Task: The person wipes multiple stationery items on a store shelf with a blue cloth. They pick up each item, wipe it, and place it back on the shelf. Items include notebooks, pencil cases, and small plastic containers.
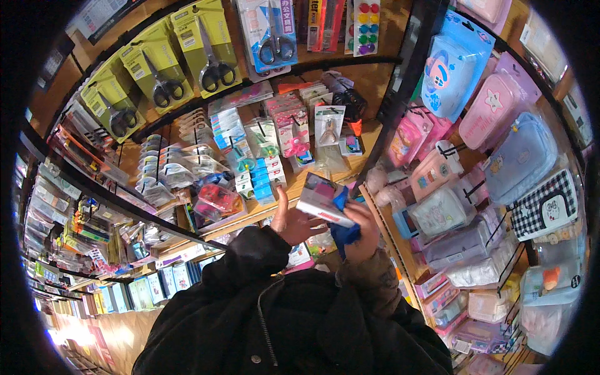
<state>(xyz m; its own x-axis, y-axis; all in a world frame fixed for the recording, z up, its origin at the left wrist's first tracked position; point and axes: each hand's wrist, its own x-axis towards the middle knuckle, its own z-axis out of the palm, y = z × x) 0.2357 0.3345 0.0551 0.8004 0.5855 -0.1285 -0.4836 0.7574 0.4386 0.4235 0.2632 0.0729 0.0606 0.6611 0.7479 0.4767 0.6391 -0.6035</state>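
Observation:
My right hand (pixel 363 229) grips a small box (pixel 323 197) with a printed top and a white side that bears red writing. A blue cloth (pixel 346 234) is bunched in the same hand, against the box. Just left of the box, my left hand (pixel 295 222) has its thumb raised and its fingers spread, holding nothing; whether its fingertips touch the box is hard to tell. Beyond the hands, a wooden shelf (pixel 300 180) carries blue and white small boxes (pixel 262 180) and a clear case with red items (pixel 220 199).
Carded scissors (pixel 213 61) hang on a rail above the shelf. Pencil cases (pixel 520 157) hang on hooks at the right, beside a dark upright post (pixel 403 79). Packed goods on hooks (pixel 89 225) and a row of notebooks (pixel 140 293) stand at the left.

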